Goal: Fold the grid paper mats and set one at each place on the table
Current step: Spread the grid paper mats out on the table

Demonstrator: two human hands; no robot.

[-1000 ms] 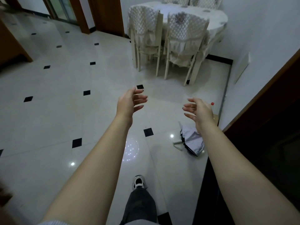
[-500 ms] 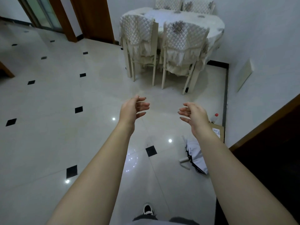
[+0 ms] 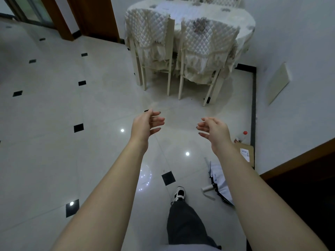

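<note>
A dining table (image 3: 248,26) with a cream cloth stands ahead against the far wall. Two chairs in quilted covers, one on the left (image 3: 147,31) and one on the right (image 3: 208,37), are pushed in on its near side. A pale sheet (image 3: 174,9) lies on the tabletop; I cannot tell whether it is grid paper. Both my arms stretch forward over the tiled floor. My left hand (image 3: 146,125) and my right hand (image 3: 213,131) are empty, fingers apart and curled, palms facing each other, well short of the chairs.
A folded umbrella (image 3: 220,185) lies on the floor at the right. Beside it by the wall sit a cardboard box (image 3: 244,151) and a red-capped bottle (image 3: 241,136). A dark doorway (image 3: 308,187) is at the right. My shoe (image 3: 179,193) steps forward below.
I have walked toward the table, which now looms larger and nearer. The umbrella has slid back toward my feet. Both hands stay empty and held out in the same pose.
</note>
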